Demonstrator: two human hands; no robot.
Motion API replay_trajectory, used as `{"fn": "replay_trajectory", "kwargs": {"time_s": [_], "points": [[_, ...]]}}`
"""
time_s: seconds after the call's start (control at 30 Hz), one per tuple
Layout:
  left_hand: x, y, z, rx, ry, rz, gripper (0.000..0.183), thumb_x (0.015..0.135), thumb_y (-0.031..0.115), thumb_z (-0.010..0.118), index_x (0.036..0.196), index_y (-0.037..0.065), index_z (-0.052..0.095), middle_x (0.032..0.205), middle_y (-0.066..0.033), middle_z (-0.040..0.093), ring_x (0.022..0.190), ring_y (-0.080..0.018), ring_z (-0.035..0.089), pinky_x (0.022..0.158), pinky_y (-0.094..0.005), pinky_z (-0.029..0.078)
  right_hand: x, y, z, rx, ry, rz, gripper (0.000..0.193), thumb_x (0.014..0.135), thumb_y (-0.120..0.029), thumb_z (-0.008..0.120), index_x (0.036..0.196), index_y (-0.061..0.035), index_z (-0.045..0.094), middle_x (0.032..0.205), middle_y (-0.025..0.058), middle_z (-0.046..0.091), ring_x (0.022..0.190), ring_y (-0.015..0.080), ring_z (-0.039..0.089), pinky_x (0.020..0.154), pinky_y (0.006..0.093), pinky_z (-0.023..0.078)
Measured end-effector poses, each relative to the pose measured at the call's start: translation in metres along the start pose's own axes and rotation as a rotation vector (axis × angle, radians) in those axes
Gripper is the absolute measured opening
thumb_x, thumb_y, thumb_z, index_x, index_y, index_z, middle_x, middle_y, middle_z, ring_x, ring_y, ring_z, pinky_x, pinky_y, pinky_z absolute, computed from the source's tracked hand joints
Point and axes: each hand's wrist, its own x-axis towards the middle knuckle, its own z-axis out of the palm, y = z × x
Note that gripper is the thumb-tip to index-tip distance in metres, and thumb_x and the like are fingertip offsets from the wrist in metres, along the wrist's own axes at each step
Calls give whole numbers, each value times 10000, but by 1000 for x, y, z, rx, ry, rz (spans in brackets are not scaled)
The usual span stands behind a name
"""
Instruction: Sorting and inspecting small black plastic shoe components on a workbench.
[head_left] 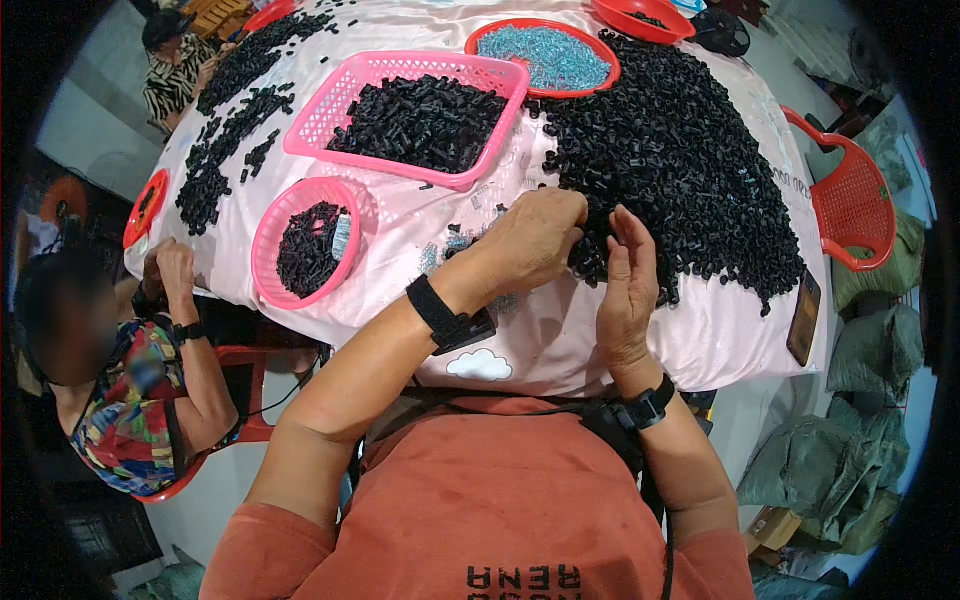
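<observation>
My left hand [530,240] reaches in over the near edge of a big heap of small black plastic pieces [690,160]. Its fingers are curled together; whatever they pinch is hidden. Just to its right, my right hand [630,290] is held up at the same edge, fingers stretched and thumb apart from them, with black pieces beside it. Small clear bluish pieces [430,258] lie loose on the cloth near my left wrist. Beyond my hands sits a pink rectangular basket [400,168] of black pieces. A round red basket [612,78] with clear bluish pieces stands beside the heap.
A round pink basket [265,245] with black pieces is at the left. A phone [804,318] lies at the table's right edge, near a red chair [860,205]. One person [130,390] sits at the left, another [175,75] farther off. Sacks [875,350] stand right.
</observation>
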Motion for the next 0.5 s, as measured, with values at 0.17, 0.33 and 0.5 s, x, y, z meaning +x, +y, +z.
{"fn": "replay_trajectory", "kwargs": {"time_s": [0.17, 0.33, 0.5], "points": [[1, 2, -3, -40, 13, -56, 97, 857, 52, 592, 935, -4, 576, 894, -225, 610, 890, -444, 582, 777, -516, 455, 0, -7, 1, 290, -142, 130, 491, 1071, -256, 411, 1465, 37, 381, 1475, 183, 450, 1370, 268, 441, 1137, 363, 343], [3, 3, 5, -29, 39, -3, 89, 871, 59, 580, 917, -16, 569, 898, -227, 611, 886, -444, 580, 772, -507, 455, 2, 3, -5, 206, -137, 31, 655, 1058, -467, 374, 1502, 12, 323, 1533, 172, 385, 1431, 272, 364, 1171, 412, 278], [1, 7, 0, -31, -36, -30, 85, 875, 46, 576, 938, -10, 579, 902, -230, 610, 896, -438, 585, 784, -505, 460, 4, -15, -3, 25, -233, -15, 829, 1006, -590, 424, 1512, 52, 292, 1536, 201, 362, 1423, 303, 368, 1169, 395, 280]]}}
